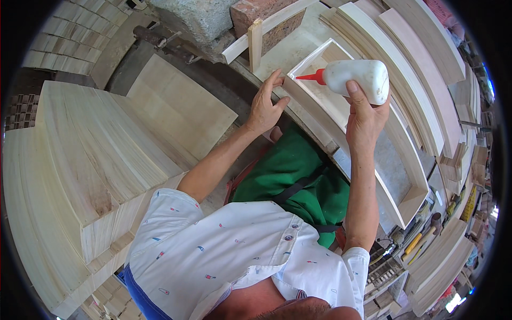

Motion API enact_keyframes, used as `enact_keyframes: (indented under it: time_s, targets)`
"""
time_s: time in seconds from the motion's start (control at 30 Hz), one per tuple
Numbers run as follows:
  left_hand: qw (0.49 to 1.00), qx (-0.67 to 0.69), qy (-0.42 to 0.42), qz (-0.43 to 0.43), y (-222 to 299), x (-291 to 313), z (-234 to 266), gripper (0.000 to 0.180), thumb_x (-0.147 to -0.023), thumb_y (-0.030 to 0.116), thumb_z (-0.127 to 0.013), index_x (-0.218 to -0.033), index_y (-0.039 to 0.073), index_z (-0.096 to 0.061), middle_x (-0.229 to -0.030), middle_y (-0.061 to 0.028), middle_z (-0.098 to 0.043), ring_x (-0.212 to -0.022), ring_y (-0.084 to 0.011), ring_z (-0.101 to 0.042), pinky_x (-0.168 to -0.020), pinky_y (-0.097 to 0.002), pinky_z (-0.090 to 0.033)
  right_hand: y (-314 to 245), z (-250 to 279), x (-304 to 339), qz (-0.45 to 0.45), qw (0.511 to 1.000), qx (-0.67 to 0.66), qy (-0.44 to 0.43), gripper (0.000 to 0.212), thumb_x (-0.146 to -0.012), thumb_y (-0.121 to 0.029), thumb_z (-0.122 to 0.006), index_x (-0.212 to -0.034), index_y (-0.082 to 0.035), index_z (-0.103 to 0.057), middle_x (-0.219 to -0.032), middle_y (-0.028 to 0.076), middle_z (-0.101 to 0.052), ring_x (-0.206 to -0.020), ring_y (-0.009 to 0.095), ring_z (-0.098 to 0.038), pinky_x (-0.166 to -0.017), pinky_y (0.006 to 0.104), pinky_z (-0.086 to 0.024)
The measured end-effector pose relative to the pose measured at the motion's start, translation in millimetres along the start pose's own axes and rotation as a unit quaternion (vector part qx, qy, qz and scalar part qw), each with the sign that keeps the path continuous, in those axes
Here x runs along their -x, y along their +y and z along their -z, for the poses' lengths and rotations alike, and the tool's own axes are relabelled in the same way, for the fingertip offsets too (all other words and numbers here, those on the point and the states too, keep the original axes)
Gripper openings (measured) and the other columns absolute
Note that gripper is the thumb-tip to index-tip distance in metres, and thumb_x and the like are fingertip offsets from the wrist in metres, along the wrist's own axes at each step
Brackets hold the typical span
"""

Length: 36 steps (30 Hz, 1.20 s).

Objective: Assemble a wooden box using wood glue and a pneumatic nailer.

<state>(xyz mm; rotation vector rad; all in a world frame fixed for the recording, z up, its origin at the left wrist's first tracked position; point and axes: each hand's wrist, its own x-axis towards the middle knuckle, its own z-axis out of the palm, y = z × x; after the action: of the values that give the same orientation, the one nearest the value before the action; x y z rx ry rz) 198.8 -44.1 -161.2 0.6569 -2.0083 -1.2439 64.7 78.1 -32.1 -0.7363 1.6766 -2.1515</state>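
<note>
My right hand (366, 120) is wrapped round a white squeeze glue bottle (352, 76), held on its side. Its red nozzle (313, 77) points left, with the tip at the near left corner of a long, shallow wooden frame (396, 205). White lines that look like glue run along the frame's top edges at that end. My left hand (265, 104) is beside the same corner, thumb and fingers apart. Its fingertips are at the outside of the frame; whether they press on it I cannot tell.
Long wooden boards (410, 69) are stacked behind the frame. Stone blocks (192, 20) and an upright wooden strip (255, 45) stand at the far side. Large stacked wooden panels (96, 160) fill the left. Hand tools (421, 242) lie at the right. Green cloth (288, 170) covers my lap.
</note>
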Motion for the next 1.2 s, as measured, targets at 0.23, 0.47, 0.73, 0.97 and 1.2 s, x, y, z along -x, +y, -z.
enact_keyframes:
  time_s: [0.23,0.47,0.73,0.97,1.2]
  targets:
    - [1.000,-0.004,0.001,-0.003,1.2,-0.2,-0.5,0.074,-0.073,-0.002,-0.066,-0.138,0.002,-0.031,-0.121,-0.0185,-0.053,-0.113,-0.0283,-0.053,-0.098,-0.0381,-0.039,-1.5,7.7,4.8,0.010,1.000,0.001,0.007,0.053,-0.075,-0.012,-0.076,-0.118,0.000,-0.048,-0.107,0.009,-0.058,-0.099,0.018,-0.057,-0.089,0.0324,-0.045]
    - [1.000,-0.017,0.009,-0.018,3.6,1.3,-1.1,0.072,-0.073,-0.003,-0.066,-0.136,0.001,-0.033,-0.120,-0.0182,-0.053,-0.112,-0.0278,-0.053,-0.097,-0.0381,-0.040,-10.7,26.9,18.4,0.007,0.999,0.024,0.031,0.056,-0.073,-0.010,-0.077,-0.120,-0.001,-0.048,-0.108,0.009,-0.058,-0.100,0.018,-0.056,-0.089,0.0326,-0.045]
    - [1.000,-0.012,0.008,-0.016,-2.0,0.3,-3.7,0.071,-0.073,-0.003,-0.066,-0.136,0.001,-0.034,-0.119,-0.0188,-0.053,-0.111,-0.0281,-0.053,-0.097,-0.0378,-0.040,-22.7,61.9,38.8,0.006,0.998,0.002,0.068,0.062,-0.072,-0.007,-0.076,-0.124,0.000,-0.044,-0.111,0.010,-0.056,-0.104,0.020,-0.055,-0.092,0.0347,-0.044]
    - [0.999,-0.024,0.013,-0.019,-4.9,0.6,-4.1,0.069,-0.073,-0.001,-0.067,-0.135,0.003,-0.037,-0.117,-0.0186,-0.055,-0.111,-0.0279,-0.053,-0.096,-0.0376,-0.040,-34.1,102.5,63.2,0.012,0.994,0.003,0.109,0.065,-0.072,-0.004,-0.075,-0.127,0.000,-0.042,-0.115,0.010,-0.055,-0.107,0.021,-0.054,-0.094,0.0359,-0.043]
    - [0.999,-0.022,0.017,-0.022,-7.7,0.8,-8.0,0.069,-0.073,0.000,-0.068,-0.135,0.002,-0.038,-0.116,-0.0176,-0.056,-0.109,-0.0267,-0.055,-0.095,-0.0372,-0.041,-43.9,145.7,89.7,0.024,0.985,0.044,0.164,0.065,-0.070,-0.003,-0.076,-0.127,0.000,-0.043,-0.116,0.010,-0.055,-0.107,0.021,-0.054,-0.094,0.0363,-0.043]
